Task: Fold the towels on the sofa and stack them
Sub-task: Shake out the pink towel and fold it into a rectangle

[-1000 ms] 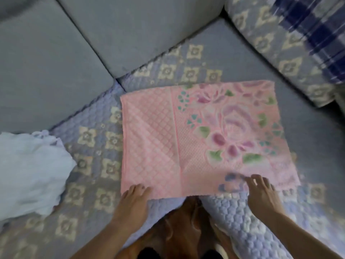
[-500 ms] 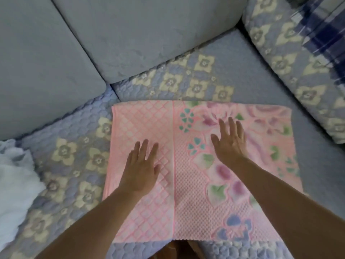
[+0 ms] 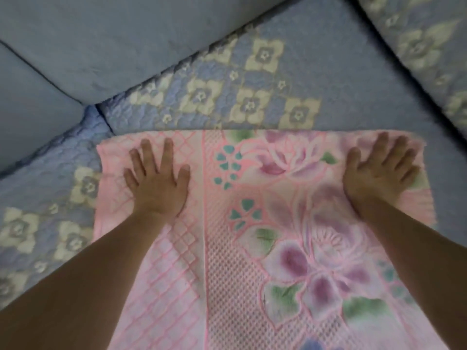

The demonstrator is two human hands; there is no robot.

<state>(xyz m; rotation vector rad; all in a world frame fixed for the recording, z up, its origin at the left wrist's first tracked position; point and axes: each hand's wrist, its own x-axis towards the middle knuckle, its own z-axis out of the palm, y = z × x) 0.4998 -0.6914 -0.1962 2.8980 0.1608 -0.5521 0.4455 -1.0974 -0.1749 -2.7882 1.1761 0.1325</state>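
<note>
Item: pink towel (image 3: pixel 255 248), floral, lying flat on the sofa seat (image 3: pixel 341 79), just in front of the backrest (image 3: pixel 126 34).
Left hand (image 3: pixel 156 183): fingers spread, palm pressing the towel's far-left corner.
Right hand (image 3: pixel 376 175): fingers spread, palm pressing the far-right corner.
Step, as judged: smoothing the towel flat.
Next move calls for pinching an edge and carrying it across squarely.
Surface: quilted blue cover (image 3: pixel 50 223) with cream flowers.
Beyond the towel, right: patterned cushion (image 3: pixel 424 44).
</note>
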